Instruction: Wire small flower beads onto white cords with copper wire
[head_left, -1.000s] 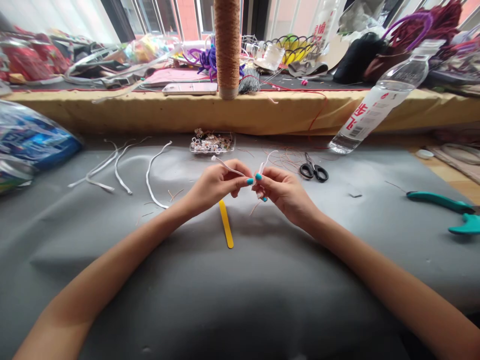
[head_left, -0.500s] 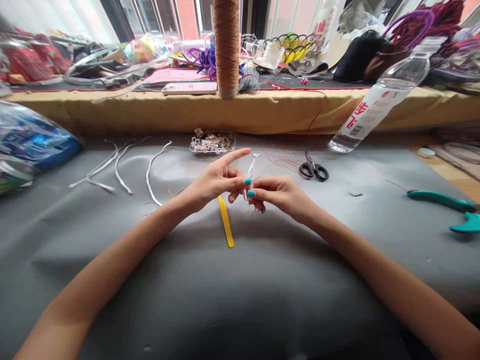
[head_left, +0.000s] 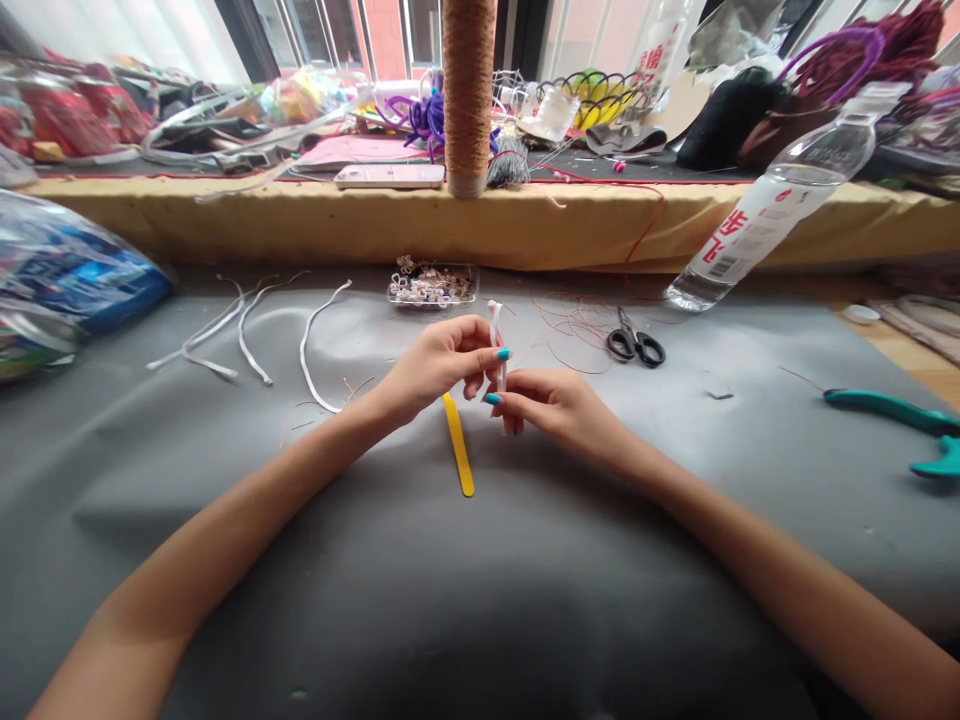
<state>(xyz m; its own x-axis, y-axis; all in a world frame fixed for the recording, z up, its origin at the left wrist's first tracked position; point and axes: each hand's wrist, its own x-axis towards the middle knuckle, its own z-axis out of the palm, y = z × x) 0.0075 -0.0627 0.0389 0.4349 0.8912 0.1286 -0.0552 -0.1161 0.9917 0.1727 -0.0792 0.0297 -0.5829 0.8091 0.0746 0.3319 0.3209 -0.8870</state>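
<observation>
Between my two hands stands a short length of white cord (head_left: 495, 322), roughly upright, its looped or bent end sticking up above my fingers. My left hand (head_left: 454, 362) pinches the cord at its middle between thumb and fingers. Just below, my right hand (head_left: 555, 405) is closed on the lower part of the same cord, thumb against fingertips. How the cord is bent or knotted inside the fingers is hidden. A flat yellow stick (head_left: 460, 450) lies on the grey mat (head_left: 480, 600) under my hands.
Behind my hands sits a clear box (head_left: 433, 290) of small flower-shaped pieces. White cords (head_left: 304, 345) lie left; black scissors (head_left: 636, 340), copper-coloured wire (head_left: 570, 320) and teal-handled pliers (head_left: 885, 405) lie right. A water bottle (head_left: 780, 215) leans on the cluttered ledge (head_left: 322, 225).
My left index finger, stretched out before, is now curled in toward the cord. My right hand has slid slightly lower along it. The whole view has shifted a little.
</observation>
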